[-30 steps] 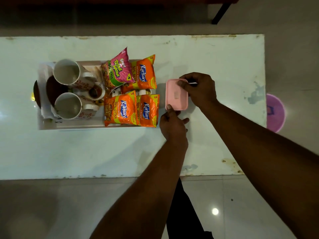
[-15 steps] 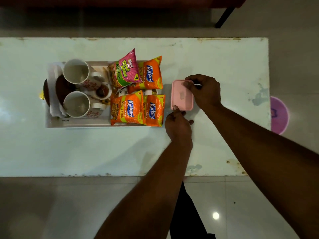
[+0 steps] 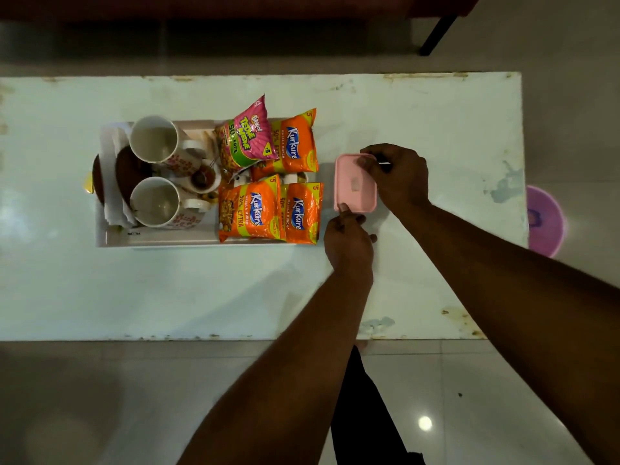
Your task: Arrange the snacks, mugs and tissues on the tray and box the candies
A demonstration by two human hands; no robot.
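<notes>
The left hand (image 3: 349, 241) pinches the near end of the pink box (image 3: 355, 187); the right hand (image 3: 397, 177) clamps its far right corner. The box's long axis runs near-to-far, just right of the tray (image 3: 161, 239) on the table (image 3: 167, 290).

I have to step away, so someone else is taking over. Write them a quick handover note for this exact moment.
Left hand: fingertips on the near edge of the pink box.
Right hand: gripping the box's far right corner.
Box sits on the table, right of the tray, lid on.
Done: two mugs, four snack packs and tissues on the tray.
Left: confirm the lid is shut; candies not visible.
</notes>
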